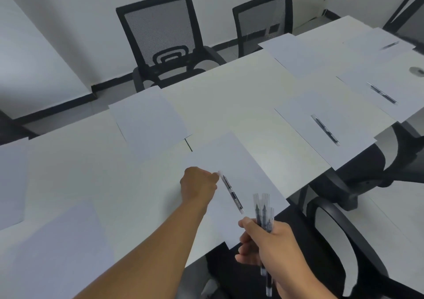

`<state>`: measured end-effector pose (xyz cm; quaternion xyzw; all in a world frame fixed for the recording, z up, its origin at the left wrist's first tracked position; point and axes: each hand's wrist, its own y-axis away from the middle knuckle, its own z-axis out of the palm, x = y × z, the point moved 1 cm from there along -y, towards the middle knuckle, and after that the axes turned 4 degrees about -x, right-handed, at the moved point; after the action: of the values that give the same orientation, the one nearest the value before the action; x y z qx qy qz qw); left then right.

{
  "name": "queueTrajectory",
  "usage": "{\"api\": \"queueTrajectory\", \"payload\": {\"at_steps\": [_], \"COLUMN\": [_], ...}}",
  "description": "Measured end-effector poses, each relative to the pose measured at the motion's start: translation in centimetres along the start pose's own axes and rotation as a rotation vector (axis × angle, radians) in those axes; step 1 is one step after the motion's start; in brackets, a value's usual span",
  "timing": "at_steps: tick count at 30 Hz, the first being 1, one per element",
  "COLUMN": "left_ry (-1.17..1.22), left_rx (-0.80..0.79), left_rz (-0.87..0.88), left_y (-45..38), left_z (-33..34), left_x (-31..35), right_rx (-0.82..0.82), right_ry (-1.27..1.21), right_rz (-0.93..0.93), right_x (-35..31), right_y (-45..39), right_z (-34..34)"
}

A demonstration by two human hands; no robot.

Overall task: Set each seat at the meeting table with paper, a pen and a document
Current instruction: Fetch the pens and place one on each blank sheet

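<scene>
White counter point(229, 87): left hand point(198, 185) seemingly pinches a pen point(231, 193) over paper point(247, 172); right hand point(266, 241) clamps spare pens point(263, 209); light, slick, best held mid-barrel

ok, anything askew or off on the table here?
Nothing damaged or spilled. Only oddities: the sheet where the left hand is laying a pen sits skewed, its corner overhanging the table edge. No documents visible yet.

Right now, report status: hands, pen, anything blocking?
Left hand pinching a pen over the paper. Right hand gripping spare pens. Nothing blocking.
</scene>
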<state>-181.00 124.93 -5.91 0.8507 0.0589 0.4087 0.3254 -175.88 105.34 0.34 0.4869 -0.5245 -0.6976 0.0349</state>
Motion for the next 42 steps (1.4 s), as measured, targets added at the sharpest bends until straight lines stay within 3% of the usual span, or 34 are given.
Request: {"api": "queueTrajectory", "payload": {"at_steps": [17,25,36,42], "left_ry": [0.259,0.224,0.203,0.201], "left_rx": [0.148,0.235,0.320,0.286], "left_rz": [0.130,0.203,0.195,0.164], "left_y": [15.9,23.6,27.2,26.1], "left_z": [-10.0,-15.8,-22.6,-25.3], "left_x": [-2.0,-5.1,-10.4,-13.9], "right_rx": [-0.279,-0.430,-0.533,-0.543], "right_ry": [0.296,0.341,0.382,0.404], "right_rz": [-0.185,-0.221,-0.192,-0.174], "right_x": [-0.1,0.8,3.5,5.5], "right_y": [9.5,13.6,16.9,18.0], "right_z": [1.2,4.9,11.6,15.9]}}
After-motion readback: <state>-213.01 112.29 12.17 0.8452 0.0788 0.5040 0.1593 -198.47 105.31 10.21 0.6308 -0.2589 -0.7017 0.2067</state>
